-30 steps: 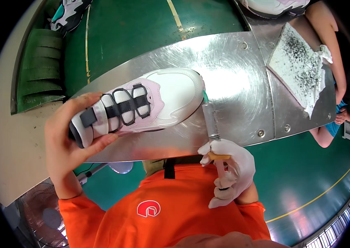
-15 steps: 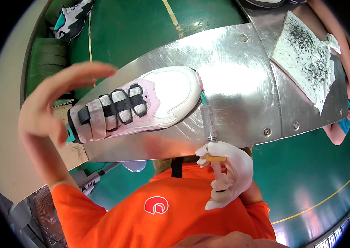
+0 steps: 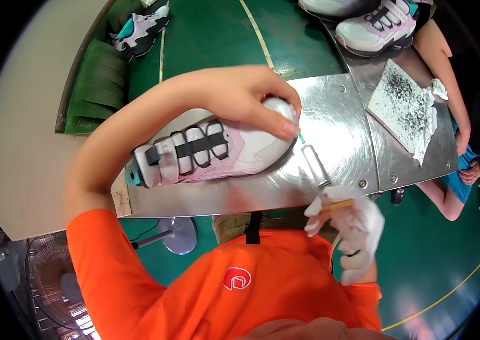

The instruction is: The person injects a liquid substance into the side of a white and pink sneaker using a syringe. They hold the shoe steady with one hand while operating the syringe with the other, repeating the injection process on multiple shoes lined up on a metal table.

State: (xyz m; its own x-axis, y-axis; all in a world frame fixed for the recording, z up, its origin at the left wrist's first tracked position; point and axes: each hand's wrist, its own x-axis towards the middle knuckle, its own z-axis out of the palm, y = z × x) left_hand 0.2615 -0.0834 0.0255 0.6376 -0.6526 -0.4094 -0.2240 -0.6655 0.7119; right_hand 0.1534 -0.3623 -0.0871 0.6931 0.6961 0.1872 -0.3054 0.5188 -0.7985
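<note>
Head view, looking down from above. A white and pale pink sneaker with black straps and a teal heel [image 3: 211,150] is lying on its side near the middle of a shiny curved metal worktop [image 3: 342,130], toe pointing right. The person's bare left hand [image 3: 245,96] is reaching over from the left and pressing down on the sneaker's toe, fingers curled over it in a close grip, thumb at the toe's right edge.

Just right of the sneaker's toe, a slim brush with a metal ferrule and pale wooden handle [image 3: 322,178] is angling across the worktop, its tip close to the toe. The right hand [image 3: 353,229], in a white glove, is pinching the handle's end at the worktop's near edge.

Right of the sneaker, a white sheet speckled with black marks [image 3: 401,105] is lying on the worktop, with another person's bare arm [image 3: 444,73] beside it. Beyond the sneaker, on the green floor, more sneakers [image 3: 376,25] are sitting. Below the worktop, the person's orange shirt [image 3: 223,289] is filling the foreground.
</note>
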